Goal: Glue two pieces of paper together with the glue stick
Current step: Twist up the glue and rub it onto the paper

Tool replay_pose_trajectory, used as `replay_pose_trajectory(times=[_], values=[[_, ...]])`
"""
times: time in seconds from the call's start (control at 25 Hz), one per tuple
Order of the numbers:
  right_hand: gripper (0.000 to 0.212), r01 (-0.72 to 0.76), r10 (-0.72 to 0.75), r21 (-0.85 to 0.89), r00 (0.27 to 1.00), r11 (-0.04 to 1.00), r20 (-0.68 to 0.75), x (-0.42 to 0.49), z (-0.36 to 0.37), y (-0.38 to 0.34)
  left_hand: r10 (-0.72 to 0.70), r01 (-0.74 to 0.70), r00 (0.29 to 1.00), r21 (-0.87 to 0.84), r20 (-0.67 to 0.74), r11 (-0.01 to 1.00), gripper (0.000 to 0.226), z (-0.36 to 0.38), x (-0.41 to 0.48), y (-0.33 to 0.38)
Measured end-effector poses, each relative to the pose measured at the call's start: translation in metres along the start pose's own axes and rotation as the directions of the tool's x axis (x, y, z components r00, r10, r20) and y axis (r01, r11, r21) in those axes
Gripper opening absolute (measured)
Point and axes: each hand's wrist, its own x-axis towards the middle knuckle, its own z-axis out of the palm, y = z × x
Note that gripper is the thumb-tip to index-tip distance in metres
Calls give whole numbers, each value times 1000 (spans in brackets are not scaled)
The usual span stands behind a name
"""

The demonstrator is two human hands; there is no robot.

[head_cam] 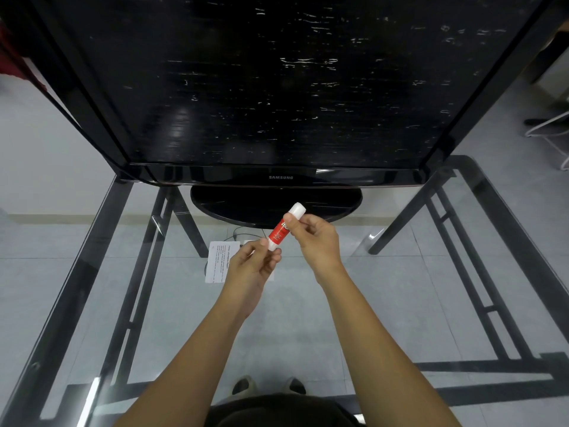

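A red and white glue stick (pixel 279 232) is held tilted above the glass table, its white cap (pixel 297 209) pointing up and to the right. My left hand (pixel 251 269) pinches the stick's lower white end. My right hand (pixel 314 234) grips it just below the cap, thumb on the body. A white sheet of paper (pixel 218 261) with printed text lies flat on the table under my left hand, partly hidden by it. Whether a second sheet lies beside it I cannot tell.
A large black television (pixel 271 87) on an oval stand (pixel 275 208) fills the far half of the glass table (pixel 431 288). Dark metal frame legs show through the glass. Tiled floor and my feet appear below. White wire furniture stands at the far right (pixel 551 131).
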Motion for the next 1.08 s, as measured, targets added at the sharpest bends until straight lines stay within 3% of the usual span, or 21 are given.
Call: replay_pose_trajectory(times=[0.16, 0.32, 0.52, 0.8, 0.88, 1.0, 1.08], values=[[29, 2, -2, -11, 1000, 1000, 4, 1, 0, 2, 111, -111, 994, 36, 11, 993, 20, -1, -1, 0], [30, -6, 6, -14, 1000, 1000, 11, 2, 2, 4, 181, -153, 980, 277, -77, 949, 15, -1, -1, -3], [24, 10, -10, -6, 1000, 1000, 23, 1, 0, 4, 9, -10, 999, -21, -34, 1000, 21, 1, 0, 2], [26, 7, -7, -13, 1000, 1000, 25, 0, 2, 6, 182, -170, 983, 246, -27, 954, 16, 0, -3, 0], [28, 9, -9, -13, 1000, 1000, 24, 1, 2, 6, 145, -138, 989, 206, -20, 969, 16, 0, -2, 1], [29, 22, -22, -11, 999, 1000, 32, 1, 1, 5, 14, -15, 1000, -23, -22, 1000, 13, 1, -2, 5], [28, 25, -25, -10, 999, 1000, 33, 1, 0, 6, 67, -67, 998, 13, 2, 998, 10, -1, -2, 5]])
